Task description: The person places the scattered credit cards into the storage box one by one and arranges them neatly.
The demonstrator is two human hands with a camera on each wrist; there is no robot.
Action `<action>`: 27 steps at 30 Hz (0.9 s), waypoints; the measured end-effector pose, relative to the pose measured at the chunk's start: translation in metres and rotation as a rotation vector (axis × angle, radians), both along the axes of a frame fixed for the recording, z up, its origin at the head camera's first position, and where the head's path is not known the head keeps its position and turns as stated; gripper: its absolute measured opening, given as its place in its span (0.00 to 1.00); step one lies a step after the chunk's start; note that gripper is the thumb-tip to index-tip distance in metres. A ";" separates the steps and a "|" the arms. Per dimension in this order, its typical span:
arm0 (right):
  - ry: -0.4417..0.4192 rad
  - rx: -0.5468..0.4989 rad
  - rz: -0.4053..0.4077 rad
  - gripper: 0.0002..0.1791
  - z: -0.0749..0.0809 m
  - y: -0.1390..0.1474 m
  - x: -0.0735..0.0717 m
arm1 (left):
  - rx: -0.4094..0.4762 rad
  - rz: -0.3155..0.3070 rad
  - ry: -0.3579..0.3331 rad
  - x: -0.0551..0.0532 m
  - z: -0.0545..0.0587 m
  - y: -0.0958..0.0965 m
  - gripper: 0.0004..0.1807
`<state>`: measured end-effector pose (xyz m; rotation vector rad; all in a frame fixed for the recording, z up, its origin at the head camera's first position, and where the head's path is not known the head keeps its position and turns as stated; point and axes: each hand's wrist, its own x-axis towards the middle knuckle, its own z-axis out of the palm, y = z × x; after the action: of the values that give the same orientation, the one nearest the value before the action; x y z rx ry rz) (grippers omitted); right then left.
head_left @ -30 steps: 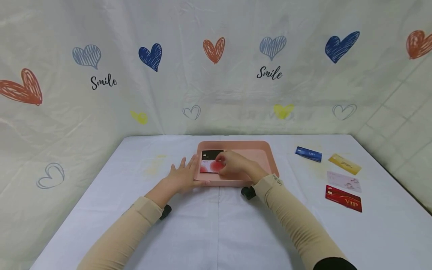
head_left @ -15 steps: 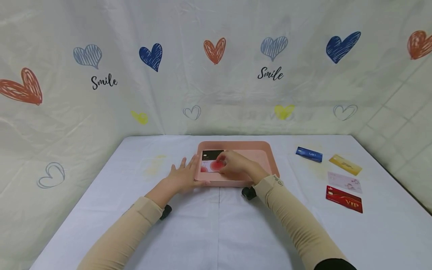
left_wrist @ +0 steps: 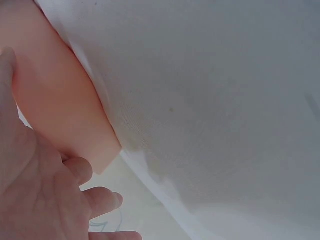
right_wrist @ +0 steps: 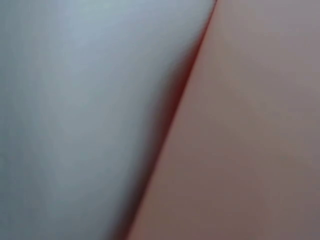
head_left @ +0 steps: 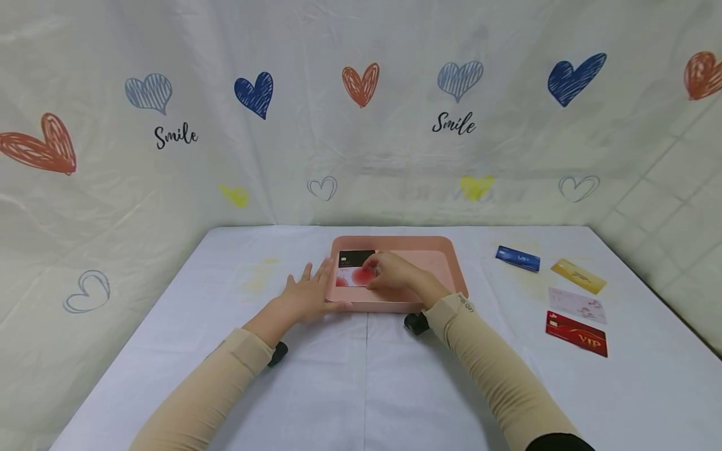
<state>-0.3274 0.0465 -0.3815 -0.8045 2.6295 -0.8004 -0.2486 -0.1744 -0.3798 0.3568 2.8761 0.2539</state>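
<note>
A pink tray [head_left: 429,262] lies on the white-covered table. At its left end, a black VIP card [head_left: 354,258] is bordered on the near side by a white card with red circles [head_left: 352,277]. My right hand [head_left: 395,273] reaches over the tray's front wall, thumb and fingertips pinching the right edge of the white card. With fingers spread, my left hand [head_left: 304,297] rests against the tray's left front corner. In the left wrist view that hand [left_wrist: 45,195] lies along the tray's outer wall [left_wrist: 65,95]. Only blurred tray wall [right_wrist: 240,150] fills the right wrist view's right side.
To the right of the tray lie a blue card [head_left: 517,258], a gold card [head_left: 578,275], a pale pink card [head_left: 578,305] and a red VIP card [head_left: 576,333]. A white curtain [head_left: 395,150] printed with hearts hangs behind the table.
The white card with red circles has shifted very slightly away from me, closer against the black card. Both hands keep nearly the same place.
</note>
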 end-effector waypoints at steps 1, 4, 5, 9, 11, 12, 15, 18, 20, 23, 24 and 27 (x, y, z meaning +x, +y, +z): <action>0.000 0.001 -0.002 0.21 0.000 0.000 0.000 | 0.000 0.000 -0.001 0.000 0.000 0.000 0.60; -0.010 0.001 -0.014 0.22 0.000 0.000 0.000 | -0.003 0.001 -0.001 0.001 0.000 0.000 0.60; -0.012 0.001 -0.016 0.22 0.000 0.000 0.000 | -0.004 0.002 0.000 0.001 0.000 0.000 0.60; -0.013 0.000 -0.014 0.22 0.000 0.000 0.000 | -0.003 0.004 0.002 0.001 0.001 0.001 0.60; -0.013 0.002 -0.012 0.22 -0.001 0.000 0.000 | -0.001 0.006 0.003 0.001 0.000 0.002 0.60; -0.013 0.002 -0.010 0.22 -0.002 0.001 0.000 | 0.000 0.006 0.003 0.001 0.000 0.002 0.60; -0.014 0.002 -0.016 0.21 -0.003 0.001 -0.001 | 0.001 0.008 0.005 0.001 -0.001 0.002 0.60; -0.017 -0.007 -0.027 0.21 -0.004 0.002 -0.001 | -0.001 0.009 0.003 0.002 -0.001 0.002 0.60; -0.020 -0.012 -0.035 0.21 -0.004 0.002 -0.001 | -0.003 0.010 -0.001 0.002 0.000 0.002 0.60; -0.017 -0.014 -0.036 0.21 -0.004 0.002 -0.002 | -0.006 0.010 -0.006 0.002 0.001 0.003 0.60; -0.015 -0.015 -0.033 0.21 -0.004 0.002 -0.002 | -0.008 0.011 -0.007 0.002 0.001 0.003 0.61; -0.004 -0.013 -0.023 0.20 -0.004 0.002 -0.002 | -0.012 0.013 -0.007 0.002 0.001 0.003 0.61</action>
<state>-0.3294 0.0486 -0.3853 -0.7766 2.6371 -0.8250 -0.2466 -0.1716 -0.3788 0.3349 2.8731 0.2389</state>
